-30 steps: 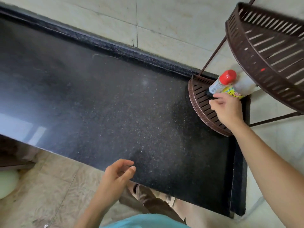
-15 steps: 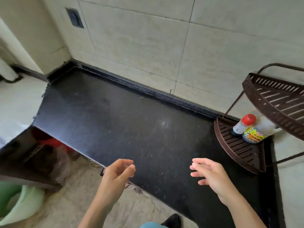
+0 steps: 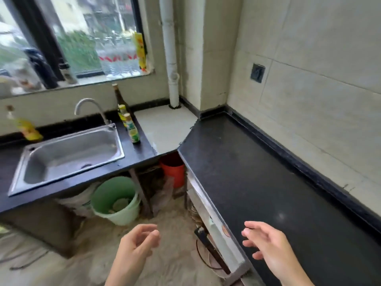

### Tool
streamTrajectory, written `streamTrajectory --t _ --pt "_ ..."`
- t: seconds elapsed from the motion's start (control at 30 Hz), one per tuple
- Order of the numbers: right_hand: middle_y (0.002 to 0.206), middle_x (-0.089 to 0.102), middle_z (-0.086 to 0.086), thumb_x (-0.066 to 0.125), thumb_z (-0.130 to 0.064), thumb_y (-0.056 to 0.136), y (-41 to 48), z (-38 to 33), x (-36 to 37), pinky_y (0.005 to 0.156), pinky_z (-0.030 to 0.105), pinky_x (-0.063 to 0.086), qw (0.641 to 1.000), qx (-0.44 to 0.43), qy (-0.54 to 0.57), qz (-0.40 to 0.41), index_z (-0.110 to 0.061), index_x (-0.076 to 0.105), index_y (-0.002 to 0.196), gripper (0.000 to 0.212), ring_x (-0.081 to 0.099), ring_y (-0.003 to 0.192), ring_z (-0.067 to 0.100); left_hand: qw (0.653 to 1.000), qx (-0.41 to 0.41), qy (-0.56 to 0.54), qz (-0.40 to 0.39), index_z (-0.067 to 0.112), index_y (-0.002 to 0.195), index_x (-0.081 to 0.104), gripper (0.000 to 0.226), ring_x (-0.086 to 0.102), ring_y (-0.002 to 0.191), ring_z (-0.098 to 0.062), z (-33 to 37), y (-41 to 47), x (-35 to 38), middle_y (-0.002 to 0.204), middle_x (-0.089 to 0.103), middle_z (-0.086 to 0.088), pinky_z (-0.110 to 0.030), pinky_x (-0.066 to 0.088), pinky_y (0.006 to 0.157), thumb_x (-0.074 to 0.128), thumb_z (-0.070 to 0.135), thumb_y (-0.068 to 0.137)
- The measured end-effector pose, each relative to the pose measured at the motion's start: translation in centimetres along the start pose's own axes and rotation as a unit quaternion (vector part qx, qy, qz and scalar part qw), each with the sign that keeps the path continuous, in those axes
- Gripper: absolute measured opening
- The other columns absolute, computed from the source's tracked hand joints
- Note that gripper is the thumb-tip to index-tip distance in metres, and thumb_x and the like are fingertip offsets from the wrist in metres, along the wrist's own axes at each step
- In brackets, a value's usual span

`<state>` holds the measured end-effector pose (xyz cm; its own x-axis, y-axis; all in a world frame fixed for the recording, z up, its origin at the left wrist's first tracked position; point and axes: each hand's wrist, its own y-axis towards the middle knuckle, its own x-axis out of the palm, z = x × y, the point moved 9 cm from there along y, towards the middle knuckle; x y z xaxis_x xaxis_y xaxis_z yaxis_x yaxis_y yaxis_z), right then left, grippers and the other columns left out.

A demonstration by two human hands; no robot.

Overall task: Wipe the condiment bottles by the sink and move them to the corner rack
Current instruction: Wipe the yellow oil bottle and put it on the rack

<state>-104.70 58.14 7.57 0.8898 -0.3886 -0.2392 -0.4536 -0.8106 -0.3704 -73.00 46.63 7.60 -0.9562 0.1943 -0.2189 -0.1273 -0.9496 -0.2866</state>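
Note:
Three condiment bottles stand in a row on the black counter right of the steel sink (image 3: 68, 155): a small green-labelled one (image 3: 133, 131) in front, a yellow-capped one (image 3: 122, 112) behind it, and a tall dark bottle (image 3: 118, 96) at the back. A yellow bottle (image 3: 24, 129) leans left of the sink. My left hand (image 3: 138, 242) hovers over the floor, fingers loosely curled, empty. My right hand (image 3: 266, 242) is spread open above the near end of the long black counter (image 3: 257, 182). The corner rack is out of view.
A curved faucet (image 3: 88, 106) rises behind the sink. Under the counters stand a green bucket (image 3: 115, 201) and a red bucket (image 3: 172, 170). A white pipe (image 3: 171, 50) runs down the corner. Bottles sit on the window sill (image 3: 115, 76).
My right hand let go of the red-capped bottle on the rack and pulled back empty. The view swung left from the rack to the sink and its bottles.

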Motion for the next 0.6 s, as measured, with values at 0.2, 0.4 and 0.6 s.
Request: streamTrajectory --t 0.2,0.4,0.6 --pt "0.074 0.073 0.01 0.069 -0.009 0.087 6.1 -3.8 11.5 0.046 0.025 0.04 0.99 -0.015 -0.065 -0.124 -0.012 0.071 0.097 0.011 0.064 0.056 0.011 0.986 -0.047 -0.058 0.149 0.005 0.087 0.069 0.009 0.065 0.065 -0.023 -3.4 -1.2 -10.7 0.075 0.074 -0.02 -0.031 0.049 0.059 0.062 -0.001 0.088" --pt "0.076 0.074 0.005 0.07 -0.009 0.086 12.2 -9.0 24.1 0.052 0.029 0.044 0.96 -0.069 -0.121 -0.243 -0.017 0.071 0.097 0.013 0.071 0.075 0.022 0.951 -0.071 -0.079 0.291 0.003 0.087 0.069 0.007 0.067 0.065 -0.025 -5.0 -0.8 -17.9 0.077 0.074 -0.023 -0.02 0.051 0.048 0.064 -0.001 0.087" --pt "0.079 0.075 0.0 0.07 -0.014 0.086 15.6 -14.3 36.1 0.052 0.027 0.05 0.911 -0.139 -0.168 -0.349 -0.021 0.071 0.096 0.012 0.073 0.075 0.017 0.919 -0.099 -0.114 0.364 0.007 0.085 0.07 0.005 0.068 0.068 -0.021 -6.8 -0.1 -20.9 0.075 0.076 -0.017 -0.014 0.051 0.057 0.07 0.002 0.083"
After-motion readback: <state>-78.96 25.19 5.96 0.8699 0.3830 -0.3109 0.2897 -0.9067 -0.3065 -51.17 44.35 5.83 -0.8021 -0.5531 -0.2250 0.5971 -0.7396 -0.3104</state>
